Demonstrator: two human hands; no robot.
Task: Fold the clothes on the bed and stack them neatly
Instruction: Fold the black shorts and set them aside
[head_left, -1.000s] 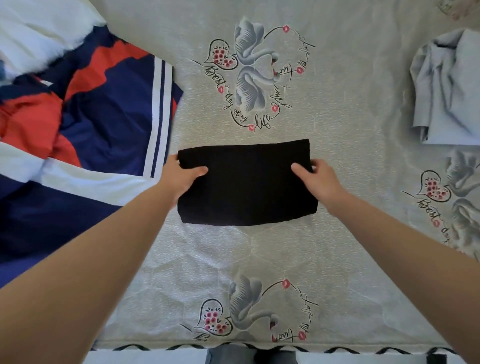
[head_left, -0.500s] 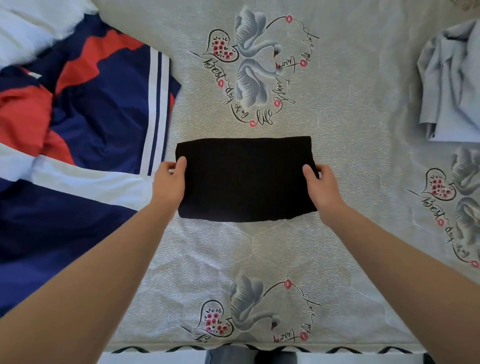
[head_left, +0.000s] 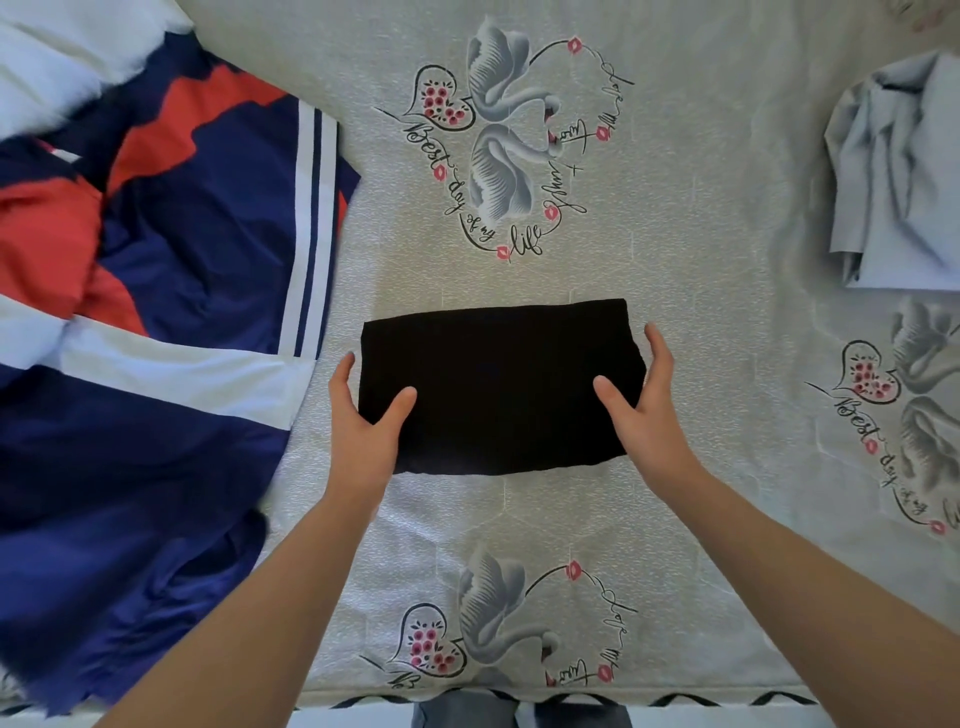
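A black garment (head_left: 498, 384), folded into a flat rectangle, lies in the middle of the bed (head_left: 717, 218). My left hand (head_left: 363, 415) holds its left edge, thumb on top and fingers running along the side. My right hand (head_left: 644, 410) holds the right edge the same way, thumb on the cloth and fingers against the side. Whether the fingers reach under the cloth is hidden. A crumpled pale grey-blue garment (head_left: 898, 171) sits at the far right.
A large navy, red and white striped cloth (head_left: 182, 270) covers the left of the bed, with white fabric (head_left: 67, 52) above it. The sheet is grey with swan and heart prints. The bed's front edge (head_left: 675, 699) runs along the bottom.
Both hands slid down the garment's side edges toward me and opened wider, thumbs now resting on top. The garment stays in the same place on the sheet.
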